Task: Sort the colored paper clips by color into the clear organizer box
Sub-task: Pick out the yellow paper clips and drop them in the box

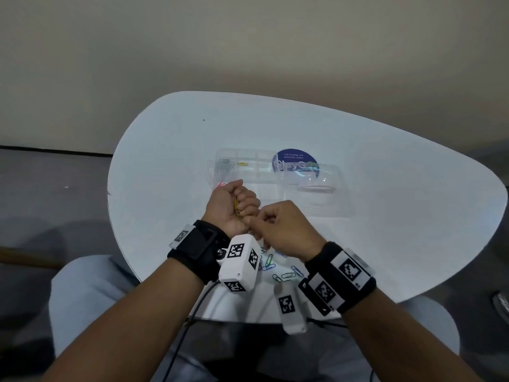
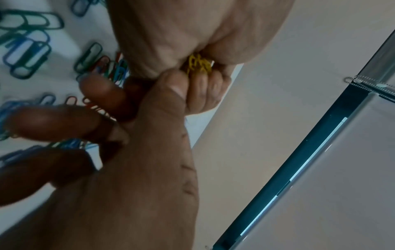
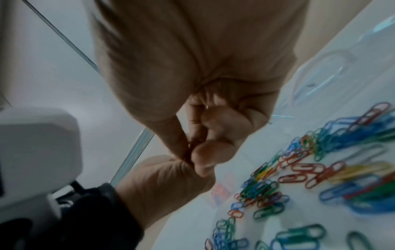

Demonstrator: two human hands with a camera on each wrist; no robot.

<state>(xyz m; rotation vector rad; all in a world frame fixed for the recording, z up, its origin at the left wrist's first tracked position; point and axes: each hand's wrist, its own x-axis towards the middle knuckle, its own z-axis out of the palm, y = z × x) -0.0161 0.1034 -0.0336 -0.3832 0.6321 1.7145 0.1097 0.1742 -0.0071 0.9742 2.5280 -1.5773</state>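
Note:
My left hand (image 1: 239, 203) is palm-up over the near edge of the clear organizer box (image 1: 249, 159), gripping a bunch of yellow paper clips (image 1: 235, 207) (image 2: 199, 65). My right hand (image 1: 260, 222) meets it from the right. Its thumb and forefinger (image 3: 192, 148) pinch together against the left palm's heel, with a glint of a yellow clip between them. The box holds silver clips (image 1: 225, 164), one yellow clip (image 1: 243, 163) and pink-red clips (image 1: 221, 184) in separate compartments. Loose mixed clips (image 1: 278, 268) (image 3: 310, 170) (image 2: 27, 50) lie on the table under my wrists.
The box's clear lid (image 1: 314, 186) lies open to the right, partly over a round blue sticker (image 1: 294, 159). The white table (image 1: 399, 194) is rounded, with its near edge under my forearms. Wrist cameras and cables hang below both wrists.

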